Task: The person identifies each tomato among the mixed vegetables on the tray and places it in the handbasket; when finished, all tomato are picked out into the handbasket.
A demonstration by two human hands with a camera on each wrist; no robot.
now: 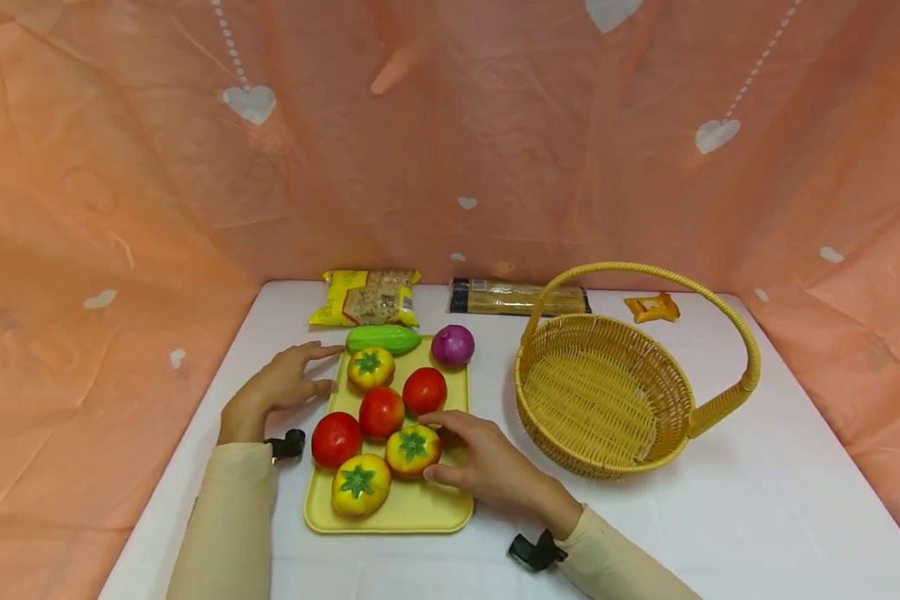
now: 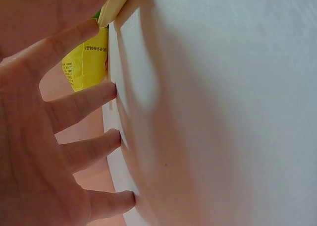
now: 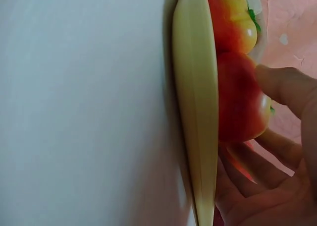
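Observation:
A yellow tray bears red tomatoes, yellow-red persimmons with green leafy tops, a green cucumber and a purple onion. My right hand holds the rightmost persimmon between thumb and fingers. In the right wrist view the thumb lies against this persimmon, with fingers round its other side, and it sits above the tray's edge. At the tray's left edge is my left hand, fingers spread and holding nothing. Its fingertips come down near the white tabletop.
Right of the tray stands a wicker basket with a tall arched handle. Along the back lie a yellow food bag, a long pack of noodles and a small orange packet. Pink cloth surrounds the white table.

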